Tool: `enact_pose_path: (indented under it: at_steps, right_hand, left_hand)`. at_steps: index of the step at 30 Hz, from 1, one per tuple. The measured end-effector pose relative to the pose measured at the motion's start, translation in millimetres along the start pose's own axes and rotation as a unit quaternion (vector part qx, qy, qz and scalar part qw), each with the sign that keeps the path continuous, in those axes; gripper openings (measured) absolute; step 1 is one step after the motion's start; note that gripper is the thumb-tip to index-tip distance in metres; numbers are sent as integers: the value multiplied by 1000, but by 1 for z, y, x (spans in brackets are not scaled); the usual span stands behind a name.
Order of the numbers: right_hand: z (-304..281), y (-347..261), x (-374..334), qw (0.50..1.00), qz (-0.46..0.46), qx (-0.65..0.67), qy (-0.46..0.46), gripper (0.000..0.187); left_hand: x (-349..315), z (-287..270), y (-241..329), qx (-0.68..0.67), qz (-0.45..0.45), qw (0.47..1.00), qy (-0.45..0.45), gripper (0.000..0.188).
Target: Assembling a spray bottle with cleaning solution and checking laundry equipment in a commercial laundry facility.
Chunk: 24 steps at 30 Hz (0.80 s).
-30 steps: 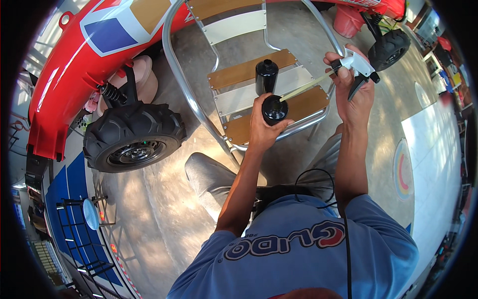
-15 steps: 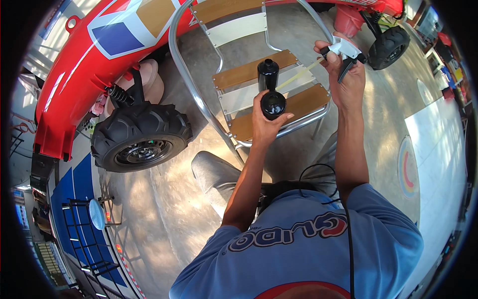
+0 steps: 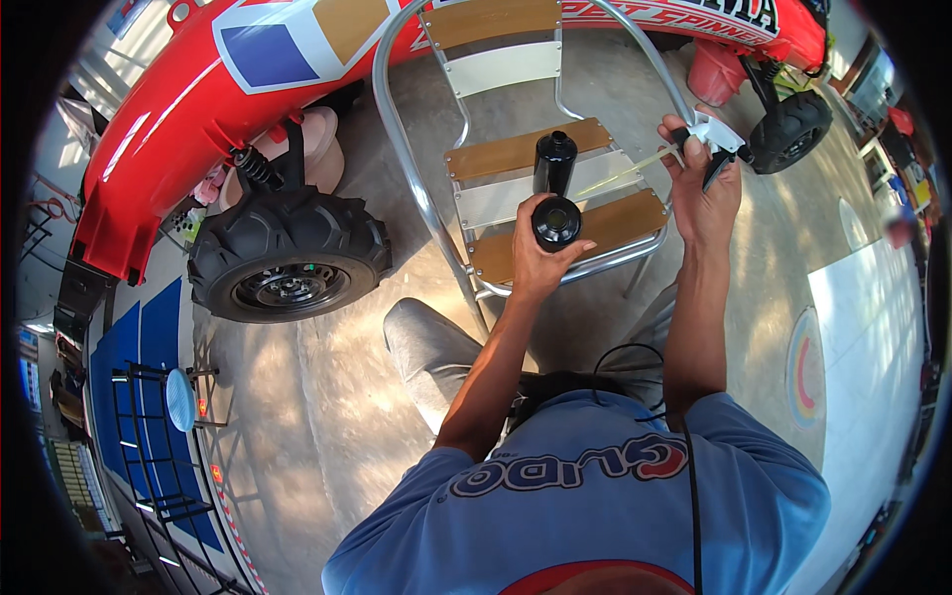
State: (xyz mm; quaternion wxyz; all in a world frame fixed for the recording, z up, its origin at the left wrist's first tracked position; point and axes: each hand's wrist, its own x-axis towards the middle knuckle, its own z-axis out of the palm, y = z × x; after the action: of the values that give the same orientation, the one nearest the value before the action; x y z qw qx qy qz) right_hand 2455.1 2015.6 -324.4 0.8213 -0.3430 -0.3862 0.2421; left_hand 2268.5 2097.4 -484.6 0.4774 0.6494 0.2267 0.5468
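Observation:
My left hand [image 3: 538, 260] is wrapped round a glossy black bottle [image 3: 556, 223], whose round top faces up over the front slats of a chair [image 3: 635, 213]. Just behind it a second black bottle [image 3: 555, 164] stands upright on the seat. Over the chair's right side, my right hand [image 3: 706, 198] grips a white and black trigger sprayer head [image 3: 712, 134]. A thin pale dip tube [image 3: 625, 171] runs from the sprayer down to the left, with its lower end above the seat between the hands.
Beyond the chair spans a red vehicle [image 3: 149, 129], with a knobbly black tyre [image 3: 288, 258] at left and another wheel [image 3: 790, 134] at right. A pink bucket [image 3: 716, 74] sits under it. At lower left stands a black metal rack [image 3: 149, 436]. A black cable [image 3: 694, 496] hangs over my shirt.
The view has shifted, so the chair and vehicle sit farther right. The sprayer head has turned slightly in my right hand, whose fingers have spread more. My left hand keeps its bottle.

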Motion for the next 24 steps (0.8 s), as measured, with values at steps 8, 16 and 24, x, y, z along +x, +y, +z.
enact_pose_path:
  at_steps: [8,16,24]
  right_hand:
    - [-4,-6,-2,1000,0,12,-2,57]
    - [-3,-7,0,1000,3,20,-12,57]
    - [-8,1,5,1000,12,11,5,56]
  left_hand:
    - [-2,0,4,40,52,997,28,91]
    - [-1,-1,3,45,80,995,44,89]
    - [-2,0,6,60,30,997,29,87]
